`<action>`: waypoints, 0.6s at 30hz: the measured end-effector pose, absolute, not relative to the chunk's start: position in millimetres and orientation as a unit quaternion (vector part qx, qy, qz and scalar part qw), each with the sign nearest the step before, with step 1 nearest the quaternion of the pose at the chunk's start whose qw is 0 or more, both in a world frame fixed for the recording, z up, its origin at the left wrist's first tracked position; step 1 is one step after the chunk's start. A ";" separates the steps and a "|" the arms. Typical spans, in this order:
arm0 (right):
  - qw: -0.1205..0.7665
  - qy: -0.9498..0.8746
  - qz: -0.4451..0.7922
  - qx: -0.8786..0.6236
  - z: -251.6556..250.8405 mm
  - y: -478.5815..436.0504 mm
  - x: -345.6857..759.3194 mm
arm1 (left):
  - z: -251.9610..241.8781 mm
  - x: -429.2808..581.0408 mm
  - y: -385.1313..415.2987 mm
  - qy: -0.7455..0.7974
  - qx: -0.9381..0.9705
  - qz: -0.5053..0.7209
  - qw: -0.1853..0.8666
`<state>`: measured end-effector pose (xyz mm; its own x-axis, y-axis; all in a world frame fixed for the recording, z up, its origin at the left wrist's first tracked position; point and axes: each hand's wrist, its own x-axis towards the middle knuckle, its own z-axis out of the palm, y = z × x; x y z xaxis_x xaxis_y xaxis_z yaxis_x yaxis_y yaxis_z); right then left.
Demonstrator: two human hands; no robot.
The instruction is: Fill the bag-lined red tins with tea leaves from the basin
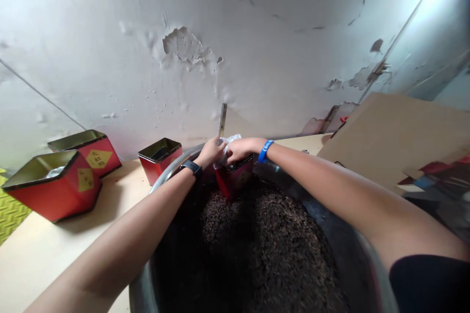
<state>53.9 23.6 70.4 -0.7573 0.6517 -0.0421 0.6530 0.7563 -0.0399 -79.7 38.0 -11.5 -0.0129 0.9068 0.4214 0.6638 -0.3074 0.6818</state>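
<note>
My left hand (210, 151) and my right hand (240, 149) meet over a red tin (235, 178) that stands in a big metal basin (163, 178) full of dark loose tea leaves (264, 244). Both hands are closed on a clear plastic bag (228, 141) that sticks out of the tin's mouth. I wear a black watch on the left wrist and a blue band on the right. The fingertips are partly hidden by the bag.
Three open red tins stand on the pale table at the left: two large tilted ones (55, 183) (90, 149) and a smaller one (160, 156). A peeling white wall rises behind. Cardboard sheets (389, 137) lie at the right, with a metal strip (222, 120) leaning on the wall.
</note>
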 end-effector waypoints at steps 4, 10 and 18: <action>-0.160 0.903 0.128 0.378 117.5 -7.3 94.9 | -13.0 -78.7 35.6 0.563 0.711 0.403 0.124; -0.268 0.742 0.231 0.569 107.9 -29.1 181.1 | -6.0 -75.0 25.9 0.584 0.664 0.429 0.184; -0.068 0.823 0.169 0.538 -9.7 -22.2 219.9 | 10.2 -80.0 24.0 0.558 0.651 0.479 0.190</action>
